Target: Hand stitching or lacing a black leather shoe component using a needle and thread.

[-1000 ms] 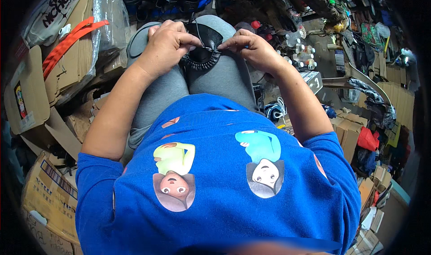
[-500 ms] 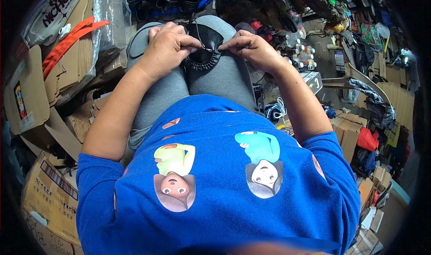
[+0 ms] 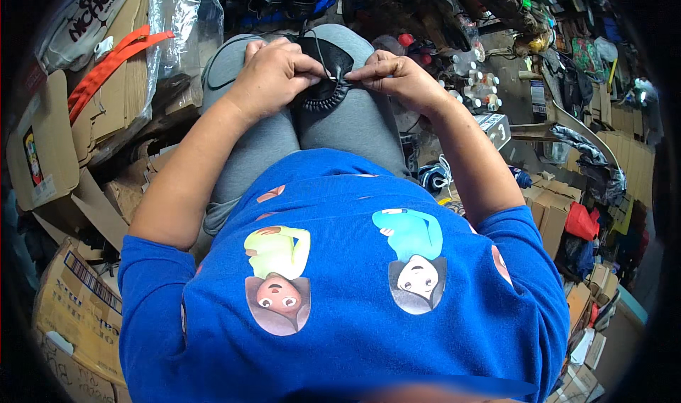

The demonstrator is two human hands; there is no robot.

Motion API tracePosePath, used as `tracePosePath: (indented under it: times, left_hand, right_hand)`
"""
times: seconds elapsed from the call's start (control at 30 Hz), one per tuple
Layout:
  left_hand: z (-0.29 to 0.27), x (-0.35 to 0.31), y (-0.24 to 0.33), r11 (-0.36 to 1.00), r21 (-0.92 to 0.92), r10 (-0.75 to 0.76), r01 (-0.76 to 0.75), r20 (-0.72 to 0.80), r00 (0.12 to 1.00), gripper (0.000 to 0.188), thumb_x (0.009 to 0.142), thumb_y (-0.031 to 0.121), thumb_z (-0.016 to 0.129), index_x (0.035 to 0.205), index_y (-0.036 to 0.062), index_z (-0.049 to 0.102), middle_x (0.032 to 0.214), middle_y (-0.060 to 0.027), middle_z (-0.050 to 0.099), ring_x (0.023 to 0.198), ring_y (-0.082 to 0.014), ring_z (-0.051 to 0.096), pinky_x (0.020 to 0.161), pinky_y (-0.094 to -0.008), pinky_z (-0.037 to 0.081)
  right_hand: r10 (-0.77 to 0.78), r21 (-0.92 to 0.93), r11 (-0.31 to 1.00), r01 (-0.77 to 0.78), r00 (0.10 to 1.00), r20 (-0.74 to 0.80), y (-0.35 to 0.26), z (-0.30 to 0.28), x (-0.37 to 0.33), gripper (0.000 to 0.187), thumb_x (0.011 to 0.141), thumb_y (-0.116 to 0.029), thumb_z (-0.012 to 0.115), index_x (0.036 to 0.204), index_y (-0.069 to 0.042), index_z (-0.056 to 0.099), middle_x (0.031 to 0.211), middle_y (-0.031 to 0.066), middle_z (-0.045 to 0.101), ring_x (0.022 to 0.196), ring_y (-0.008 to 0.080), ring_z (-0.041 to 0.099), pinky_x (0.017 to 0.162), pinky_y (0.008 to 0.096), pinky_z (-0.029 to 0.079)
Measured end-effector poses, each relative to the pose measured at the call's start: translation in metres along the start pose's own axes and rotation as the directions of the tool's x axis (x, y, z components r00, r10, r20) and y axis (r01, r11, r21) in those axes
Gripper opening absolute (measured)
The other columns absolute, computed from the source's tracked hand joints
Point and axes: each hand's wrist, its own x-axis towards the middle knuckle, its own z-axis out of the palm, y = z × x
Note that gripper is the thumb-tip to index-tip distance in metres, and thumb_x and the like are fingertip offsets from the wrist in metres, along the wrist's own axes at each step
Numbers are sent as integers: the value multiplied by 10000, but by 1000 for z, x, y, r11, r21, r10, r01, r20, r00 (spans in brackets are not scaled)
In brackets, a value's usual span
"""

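Observation:
Across my grey-trousered thighs (image 3: 340, 132) lies a black shoe upper (image 3: 342, 57) with a gathered, ridged edge curving along its near side. My left hand (image 3: 272, 79) is closed at its left side, thumb and forefinger pinching a thin, pale needle (image 3: 331, 78) that points toward the right hand. A dark cord (image 3: 318, 46) loops over the black piece and runs down to the fingers. My right hand (image 3: 397, 79) pinches the upper's right edge between thumb and forefinger. The left palm and its curled fingers are partly hidden.
Flattened cardboard (image 3: 113, 94), an orange strip (image 3: 113, 66) and clear plastic wrap (image 3: 177, 34) crowd the left. Small bottles (image 3: 482, 91) stand beyond my right forearm. Farther right are a curved metal frame (image 3: 592, 137) and cardboard boxes (image 3: 550, 204).
My left fingertips have shifted slightly right, nearer the right hand, and less of the needle shows. The cord has swung to the right. My right hand keeps nearly the same place.

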Motion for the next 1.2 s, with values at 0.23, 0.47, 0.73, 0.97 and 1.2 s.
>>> tracePosePath:
  times: [0.23, 0.47, 0.73, 0.97, 1.2]
  left_hand:
    - [-8, 26, -7, 975, 79, 201, -208, 93, 975, 128, 702, 92, 682, 796, 178, 696, 737, 26, 502, 879, -160, 498, 851, -353, 291]
    - [-14, 11, 7, 972, 145, 177, -186, 74, 981, 133, 722, 104, 683, 833, 173, 706, 752, 14, 517, 872, -172, 504, 847, -353, 305]
    - [-6, -15, 12, 998, 64, -15, 18, -40, 999, 177, 718, 133, 705, 889, 178, 709, 749, 13, 594, 841, -169, 539, 845, -345, 311]
    - [-10, 13, -4, 971, 106, 214, -213, 6, 977, 98, 726, 87, 680, 787, 163, 681, 753, 37, 581, 849, -150, 527, 845, -350, 291]
    - [-13, -7, -1, 993, 90, 86, -82, -43, 995, 127, 734, 103, 683, 832, 182, 702, 814, 58, 601, 879, -146, 527, 879, -341, 279]
  right_hand:
    - [-17, -29, 999, 19, 997, 78, -9, -2, 9, 301, 785, -4, 610, 1044, -125, 705, 831, 4, 535, 846, 127, 497, 828, 246, 409]
    - [-35, -122, 992, 39, 999, 36, -9, 1, 1, 326, 770, 0, 617, 1053, -138, 703, 821, -9, 523, 837, 111, 496, 803, 236, 413]
    - [-86, -229, 971, 66, 993, -78, -11, 12, -10, 302, 780, -60, 650, 1051, -182, 704, 804, 24, 549, 802, 131, 539, 759, 263, 442]
    - [-101, -158, 982, 106, 994, 42, -21, -2, 8, 347, 759, 46, 572, 1032, -122, 705, 828, 4, 522, 820, 116, 513, 774, 238, 430]
    - [-105, -175, 980, 94, 993, -55, -16, 8, -7, 293, 777, -34, 652, 1025, -178, 712, 846, 31, 600, 804, 136, 571, 771, 266, 464]
